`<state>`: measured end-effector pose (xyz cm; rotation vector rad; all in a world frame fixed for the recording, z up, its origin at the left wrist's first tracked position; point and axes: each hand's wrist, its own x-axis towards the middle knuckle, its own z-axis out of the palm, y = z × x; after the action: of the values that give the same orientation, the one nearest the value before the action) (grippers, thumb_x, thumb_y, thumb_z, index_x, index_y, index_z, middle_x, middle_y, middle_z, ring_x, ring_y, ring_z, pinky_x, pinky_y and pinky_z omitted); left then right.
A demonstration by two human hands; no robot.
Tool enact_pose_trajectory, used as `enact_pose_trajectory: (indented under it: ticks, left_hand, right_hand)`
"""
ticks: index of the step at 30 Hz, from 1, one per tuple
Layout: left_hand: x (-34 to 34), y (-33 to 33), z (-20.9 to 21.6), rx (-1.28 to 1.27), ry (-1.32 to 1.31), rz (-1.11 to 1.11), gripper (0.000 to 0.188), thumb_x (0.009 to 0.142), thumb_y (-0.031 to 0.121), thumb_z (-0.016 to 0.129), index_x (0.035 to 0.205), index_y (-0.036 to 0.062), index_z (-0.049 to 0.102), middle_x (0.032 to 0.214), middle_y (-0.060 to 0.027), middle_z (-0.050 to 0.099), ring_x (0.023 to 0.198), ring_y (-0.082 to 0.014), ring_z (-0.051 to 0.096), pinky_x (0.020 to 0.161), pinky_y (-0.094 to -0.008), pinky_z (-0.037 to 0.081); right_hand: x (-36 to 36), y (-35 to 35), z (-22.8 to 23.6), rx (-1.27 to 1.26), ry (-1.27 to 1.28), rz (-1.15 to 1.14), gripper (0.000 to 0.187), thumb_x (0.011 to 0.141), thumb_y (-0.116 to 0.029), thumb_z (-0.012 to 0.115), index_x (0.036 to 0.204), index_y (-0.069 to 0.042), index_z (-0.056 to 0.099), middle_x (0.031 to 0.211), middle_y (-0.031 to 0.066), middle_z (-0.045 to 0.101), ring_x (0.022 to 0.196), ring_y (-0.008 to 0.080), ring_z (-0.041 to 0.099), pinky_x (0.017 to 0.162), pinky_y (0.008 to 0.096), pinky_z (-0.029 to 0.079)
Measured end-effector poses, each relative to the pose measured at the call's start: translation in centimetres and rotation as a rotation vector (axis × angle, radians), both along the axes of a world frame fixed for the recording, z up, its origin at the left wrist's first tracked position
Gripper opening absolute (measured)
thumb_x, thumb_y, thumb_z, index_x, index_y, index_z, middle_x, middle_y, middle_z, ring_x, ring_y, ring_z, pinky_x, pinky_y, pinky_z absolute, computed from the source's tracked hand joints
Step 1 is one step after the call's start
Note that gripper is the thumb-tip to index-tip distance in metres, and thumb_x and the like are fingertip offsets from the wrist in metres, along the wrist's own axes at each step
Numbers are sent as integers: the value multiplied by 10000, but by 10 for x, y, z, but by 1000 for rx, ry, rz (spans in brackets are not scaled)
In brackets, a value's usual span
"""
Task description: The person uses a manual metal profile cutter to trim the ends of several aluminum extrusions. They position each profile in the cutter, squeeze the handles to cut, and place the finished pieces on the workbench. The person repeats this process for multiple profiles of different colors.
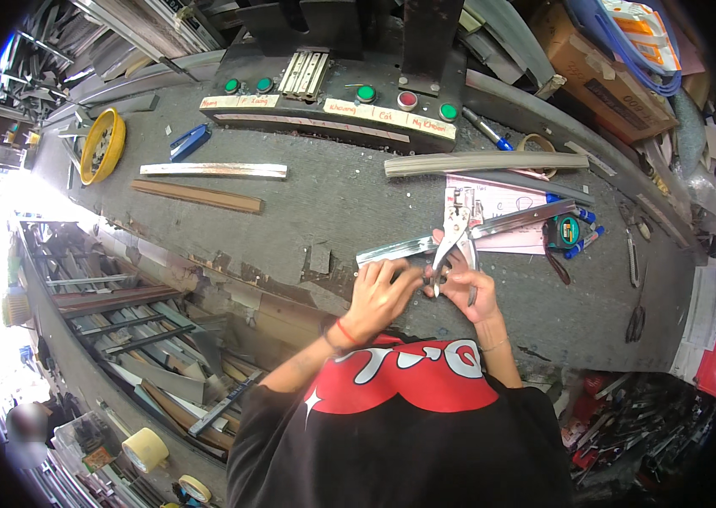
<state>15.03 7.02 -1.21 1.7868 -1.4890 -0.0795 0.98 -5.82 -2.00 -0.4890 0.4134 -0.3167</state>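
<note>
A silver plier-like hand tool (457,222) stands with its head pointing away from me and its two handles toward me. My right hand (476,292) is closed around its handles. Close to the left of them, my left hand (383,295) has its fingers curled and pinched together, slightly blurred; whatever they hold is too small to make out. Behind the hands lies a shiny metal profile strip (396,251), running up to the right, with the tool crossing over it. A pink sheet of paper (498,199) with markings lies partly under the strip.
A tape measure (563,231) and blue markers (585,243) lie to the right. Further back are a pale profile bar (485,163) and a panel with buttons (366,94). Leftward sit a brown strip (197,196), a silver strip (214,170), a blue stapler (190,142) and a yellow bowl (90,161).
</note>
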Motion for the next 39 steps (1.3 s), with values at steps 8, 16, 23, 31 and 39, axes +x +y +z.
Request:
enact_pose_trajectory:
  ticks: [8, 16, 23, 31, 39]
  left_hand:
    - [-4, -10, -16, 199, 1563, 6, 505, 970, 429, 396, 1028, -39, 577, 799, -6, 537, 512, -55, 444, 439, -186, 340]
    - [-16, -25, -25, 314, 2007, 218, 442, 913, 476, 456, 906, 45, 556, 722, 6, 510, 522, -59, 376, 457, -207, 279]
    - [-21, -19, -23, 131, 1587, 357, 316, 895, 358, 481, 811, 60, 544, 683, -41, 532, 541, -128, 459, 481, -273, 340]
    - [18, -37, -8, -354, 1992, 86, 289, 891, 350, 454, 790, 80, 481, 659, -10, 433, 593, -136, 424, 519, -281, 337]
    - [-20, -41, -26, 209, 1416, -19, 394, 957, 396, 398, 865, 40, 541, 766, -33, 525, 684, -129, 491, 636, -263, 396]
  right_hand:
    - [-1, 2, -8, 62, -89, 6, 835, 671, -195, 542, 1433, -44, 234, 1311, 115, 415, 995, 259, 476, 762, 453, 420]
    - [-11, 6, -4, -36, -62, 41, 813, 667, -108, 530, 1416, -13, 230, 1261, 136, 429, 991, 259, 494, 751, 443, 438]
    - [-29, 13, 17, -296, 66, 86, 776, 669, -99, 612, 1366, -27, 276, 1161, 156, 473, 936, 207, 510, 720, 348, 463]
    - [-81, 37, 31, -8, -28, -144, 510, 769, -105, 558, 1232, -61, 349, 860, 126, 469, 703, 210, 523, 500, 333, 432]
    - [-44, 25, 24, -281, 139, -163, 619, 756, -78, 590, 1302, -88, 298, 1219, 178, 424, 800, 232, 536, 570, 320, 444]
